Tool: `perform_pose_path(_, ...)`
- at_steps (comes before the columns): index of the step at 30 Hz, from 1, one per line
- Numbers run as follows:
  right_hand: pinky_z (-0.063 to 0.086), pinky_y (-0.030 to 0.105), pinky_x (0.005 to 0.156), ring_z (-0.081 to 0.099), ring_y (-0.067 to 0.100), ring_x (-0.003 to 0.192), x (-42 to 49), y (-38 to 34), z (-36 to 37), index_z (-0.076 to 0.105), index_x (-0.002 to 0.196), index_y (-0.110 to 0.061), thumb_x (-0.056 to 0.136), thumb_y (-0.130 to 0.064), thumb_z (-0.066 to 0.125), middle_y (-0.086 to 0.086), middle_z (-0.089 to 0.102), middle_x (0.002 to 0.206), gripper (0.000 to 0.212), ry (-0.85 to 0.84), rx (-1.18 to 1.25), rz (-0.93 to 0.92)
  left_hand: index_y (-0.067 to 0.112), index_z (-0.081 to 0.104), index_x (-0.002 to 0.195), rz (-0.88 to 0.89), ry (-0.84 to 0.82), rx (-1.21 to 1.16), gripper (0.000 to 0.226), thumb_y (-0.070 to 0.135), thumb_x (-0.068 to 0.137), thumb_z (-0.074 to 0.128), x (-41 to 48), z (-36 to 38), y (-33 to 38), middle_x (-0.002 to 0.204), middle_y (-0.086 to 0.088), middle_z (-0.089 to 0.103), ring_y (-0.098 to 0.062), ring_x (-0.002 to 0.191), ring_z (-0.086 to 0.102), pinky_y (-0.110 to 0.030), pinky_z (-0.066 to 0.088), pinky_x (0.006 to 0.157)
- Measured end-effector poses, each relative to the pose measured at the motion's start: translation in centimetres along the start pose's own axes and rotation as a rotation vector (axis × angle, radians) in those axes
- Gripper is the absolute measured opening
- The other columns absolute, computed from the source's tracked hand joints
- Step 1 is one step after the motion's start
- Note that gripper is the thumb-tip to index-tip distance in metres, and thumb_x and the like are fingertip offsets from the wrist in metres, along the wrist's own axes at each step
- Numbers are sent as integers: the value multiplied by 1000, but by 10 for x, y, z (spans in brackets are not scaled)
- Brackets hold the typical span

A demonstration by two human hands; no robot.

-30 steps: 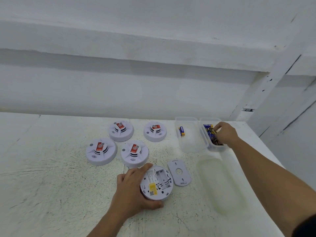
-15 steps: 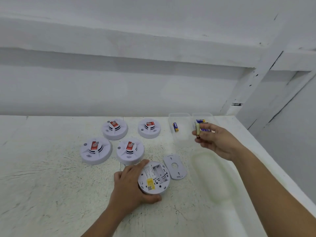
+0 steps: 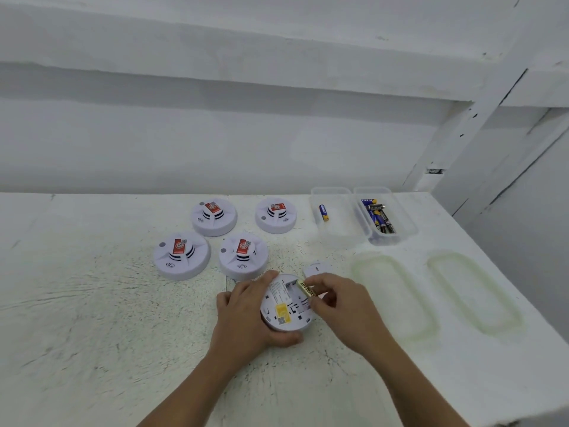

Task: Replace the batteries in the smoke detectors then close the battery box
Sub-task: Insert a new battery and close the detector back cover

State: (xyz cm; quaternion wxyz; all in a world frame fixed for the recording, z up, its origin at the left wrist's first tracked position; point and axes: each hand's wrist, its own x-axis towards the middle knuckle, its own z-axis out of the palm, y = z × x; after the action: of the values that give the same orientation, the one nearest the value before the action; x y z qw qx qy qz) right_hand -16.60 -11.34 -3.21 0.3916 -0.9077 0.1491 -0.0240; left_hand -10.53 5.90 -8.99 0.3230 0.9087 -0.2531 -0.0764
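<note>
Around the middle of the table [image 3: 92, 303], nearer its front edge, an upturned smoke detector [image 3: 284, 315] lies back side up with its battery bay uncovered. The left hand [image 3: 246, 315] grips it, fingers curled over the far rim and thumb hooked round the near rim. The right hand [image 3: 345, 306] pinches a gold battery [image 3: 308, 290] between thumb and fingers. It holds the battery tilted over the right side of the bay. One end seems to touch the detector, though blur hides whether it is seated. A detached cover plate [image 3: 317, 268] lies just beyond, partly hidden by the right hand.

Farther back, toward the far edge, four other smoke detectors [image 3: 243, 255] sit face up in two rows of two, each with a red label on top.

At the far right corner two clear boxes stand side by side. The left box [image 3: 338, 237] holds a single blue battery [image 3: 323, 212], and the right box [image 3: 408, 224] holds a small heap of batteries [image 3: 380, 218]. Both are open. Two translucent lids [image 3: 397, 300] lie flat side by side near the right edge, in front of the boxes.
</note>
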Motion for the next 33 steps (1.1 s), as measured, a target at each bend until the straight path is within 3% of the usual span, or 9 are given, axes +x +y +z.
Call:
perform_pose_path(6, 48, 27, 75, 54, 11, 82, -10, 7, 23, 67, 105, -19, 91, -18, 57, -4, 60, 92, 18, 102, -222, -203, 41, 29, 141, 9, 14, -5, 113, 89, 42, 54, 0, -1, 1, 120, 35, 33, 12, 108, 24, -24, 16, 87)
perform_pose_path(11, 39, 13, 80, 51, 7, 90, -8, 14, 22, 70, 107, -22, 89, -24, 62, -11, 59, 93, 20, 94, -197, -231, 39, 28, 142, 24, 11, -9, 119, 96, 40, 48, -1, -1, 1, 121, 36, 30, 12, 109, 23, -23, 15, 87)
perform_pose_path(14, 32, 7, 86, 46, 2, 105, -7, 17, 20, 70, 110, -25, 88, -28, 63, -22, 58, 108, 23, 42, -167, -247, 39, 23, 144, 45, -8, 15, 121, 100, 40, 39, -1, 0, -2, 125, 34, 28, 12, 113, 21, -24, 15, 90)
perform_pose_path(19, 36, 8, 84, 44, -3, 111, -1, 23, 12, 67, 114, -26, 92, -19, 59, -34, 53, 117, 25, -99, -106, -268, 36, 21, 145, 84, -35, 2, 114, 95, 50, 44, -3, -1, -5, 128, 32, 27, 11, 117, 22, -23, 13, 93)
perform_pose_path(27, 45, 17, 87, 52, -2, 107, 7, 29, 5, 65, 104, -41, 87, -21, 65, -28, 64, 111, 26, -182, -14, -224, 42, 20, 144, 93, -19, -57, 102, 84, 56, 50, -3, -1, -9, 124, 39, 25, 16, 112, 23, -17, 11, 93)
perform_pose_path(30, 41, 11, 91, 54, -6, 109, 8, 31, 6, 69, 103, -34, 86, -15, 67, -27, 65, 109, 25, -164, 58, -216, 42, 22, 144, 86, -11, -69, 103, 84, 55, 53, -3, 0, -9, 122, 43, 24, 19, 111, 22, -12, 8, 94)
perform_pose_path(33, 40, 8, 89, 55, -5, 107, 9, 35, 8, 71, 107, -28, 87, -16, 67, -14, 67, 108, 23, -167, 72, -222, 41, 23, 144, 77, -10, -66, 103, 83, 55, 54, -2, 1, -9, 121, 44, 25, 19, 110, 23, -12, 8, 93)
